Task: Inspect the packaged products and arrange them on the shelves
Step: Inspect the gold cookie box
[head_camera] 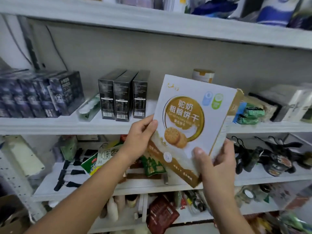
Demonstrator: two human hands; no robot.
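before the white shelving, on whose middle shelf [50,125] goods stand in rows, a person holds a biscuit box [190,125] up in both hands, off the shelf and in front of its front edge. the box is white and gold, its printed face toward the camera, tilted so that its top leans to the right. the left hand [140,134] grips the lower left edge, thumb laid on the front and fingers curled behind, the forearm reaching up from the lower left. the right hand [217,164] grips the lower right corner, thumb pressed flat on the front, fingers wrapped round the side. a strip of bare board shows on the middle shelf between the three black boxes [121,98] and the held box; what lies straight behind the box is hidden. toward the left end stand dark purple boxes [42,95], packed side by side; at the back, above the held box's top edge, stands a small tin [203,76]; just right of the box lie stacked green packets [249,115]. the lower shelf [270,178] is crowded with loose snack bags and dark plush items. the box front reads 驼奶粗粮饼干 inside a gold ring, above a picture of two round biscuits; the smaller print is blurred. the black boxes show barcodes near their bases.
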